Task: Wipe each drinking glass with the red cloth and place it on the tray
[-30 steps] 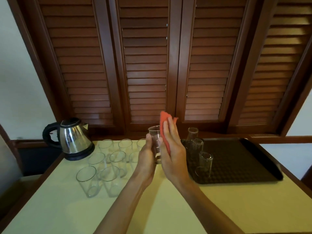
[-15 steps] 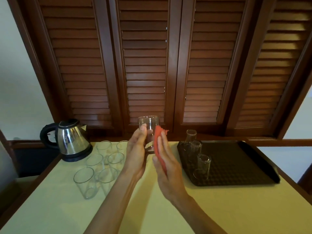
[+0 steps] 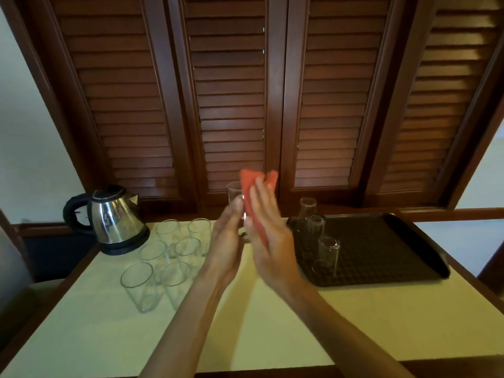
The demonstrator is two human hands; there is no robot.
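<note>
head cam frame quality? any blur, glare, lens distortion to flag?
Head view: motion blur on the right hand and the red cloth pressed to the clear held glass; the left hand is a little soft. Bright glare on the steel kettle. Wide-angle bowing fans out the brown louvred shutters. Clear glasses on the black tray read faintly against it.

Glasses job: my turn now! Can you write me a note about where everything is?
Left hand holds a glass up over the table.
Right hand presses the red cloth flat against it.
Done: three glasses upside down on the tray.
Left: finish this one, then the glasses by the kettle, at least six.
</note>
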